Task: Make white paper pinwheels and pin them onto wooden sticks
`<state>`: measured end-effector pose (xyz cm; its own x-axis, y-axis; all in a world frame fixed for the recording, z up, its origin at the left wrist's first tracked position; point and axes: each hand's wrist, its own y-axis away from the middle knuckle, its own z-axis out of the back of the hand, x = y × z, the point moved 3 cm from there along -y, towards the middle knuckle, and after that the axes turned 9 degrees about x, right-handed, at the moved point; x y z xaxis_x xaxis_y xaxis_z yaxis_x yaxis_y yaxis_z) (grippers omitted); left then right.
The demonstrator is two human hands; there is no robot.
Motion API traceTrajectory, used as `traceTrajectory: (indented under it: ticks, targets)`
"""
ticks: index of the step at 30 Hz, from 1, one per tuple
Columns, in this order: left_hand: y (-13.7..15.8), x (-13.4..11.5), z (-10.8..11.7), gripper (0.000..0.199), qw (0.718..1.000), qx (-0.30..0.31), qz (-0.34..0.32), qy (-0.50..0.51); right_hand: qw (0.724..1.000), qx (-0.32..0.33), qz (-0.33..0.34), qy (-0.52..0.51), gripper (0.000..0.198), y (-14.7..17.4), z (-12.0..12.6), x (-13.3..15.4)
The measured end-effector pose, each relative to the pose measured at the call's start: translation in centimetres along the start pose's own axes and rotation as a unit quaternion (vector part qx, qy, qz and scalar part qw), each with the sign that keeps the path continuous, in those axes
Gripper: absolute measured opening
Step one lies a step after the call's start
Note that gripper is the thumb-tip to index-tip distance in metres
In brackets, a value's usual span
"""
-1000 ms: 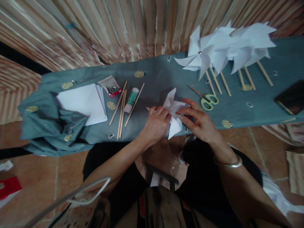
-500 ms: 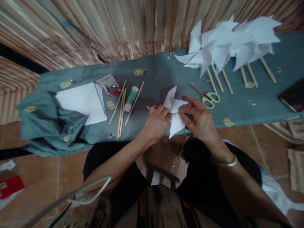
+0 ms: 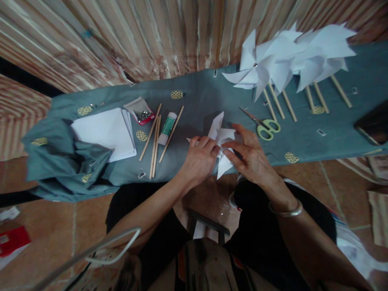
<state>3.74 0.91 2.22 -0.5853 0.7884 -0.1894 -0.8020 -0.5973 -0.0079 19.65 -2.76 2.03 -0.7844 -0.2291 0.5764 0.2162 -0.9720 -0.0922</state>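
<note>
A white paper pinwheel [image 3: 216, 123] lies near the front edge of the cloth-covered table, its blades pointing out around its centre. My left hand [image 3: 200, 158] is closed over its left side and covers part of it. My right hand [image 3: 250, 155], with a bangle at the wrist, pinches the paper near the centre with thumb and index finger. Its other fingers stretch out above the right blade. Whether a pin sits under the fingertips is hidden. Green-handled scissors [image 3: 264, 126] lie just beyond my right hand.
Left of my hands are a glue stick [image 3: 167, 128], several wooden sticks [image 3: 155, 146], an opened packet of metal pins [image 3: 142, 115] and a stack of white paper [image 3: 104, 133]. Finished pinwheels [image 3: 279, 56] on sticks lie at the back right. A dark phone-like object [image 3: 374, 123] rests far right.
My right hand has moved left to the pinwheel's centre, and the right blade is now drawn inward. My left hand has stayed on the paper.
</note>
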Motion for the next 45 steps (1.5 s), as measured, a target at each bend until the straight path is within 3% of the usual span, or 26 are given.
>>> traceTrajectory:
  ticks: [6,11,20,29,37,45]
  targets:
    - [0.0,0.0,0.1,0.023,1.0,0.0,0.0,-0.008,0.999,-0.02,-0.016,-0.041,0.027,0.1,1.2,-0.6]
    - [0.0,0.1,0.1,0.022,1.0,0.007,0.0,-0.007,0.991,0.025,-0.004,-0.131,0.034,0.6,1.9,-1.7]
    - [0.0,0.0,0.1,0.022,1.0,0.008,0.001,-0.005,0.974,0.055,-0.024,-0.217,0.02,0.9,2.6,-3.2]
    - [0.0,0.0,0.1,0.023,1.0,0.007,-0.001,-0.005,0.969,0.013,-0.037,-0.246,0.015,0.0,2.6,-3.1]
    - [0.0,0.1,-0.1,0.024,1.0,0.003,-0.001,-0.01,0.974,0.11,-0.033,-0.195,0.021,0.2,4.0,-4.8]
    - [0.0,0.1,-0.2,0.022,1.0,0.005,0.001,-0.008,0.978,0.078,-0.045,-0.189,0.018,0.7,4.2,-5.2]
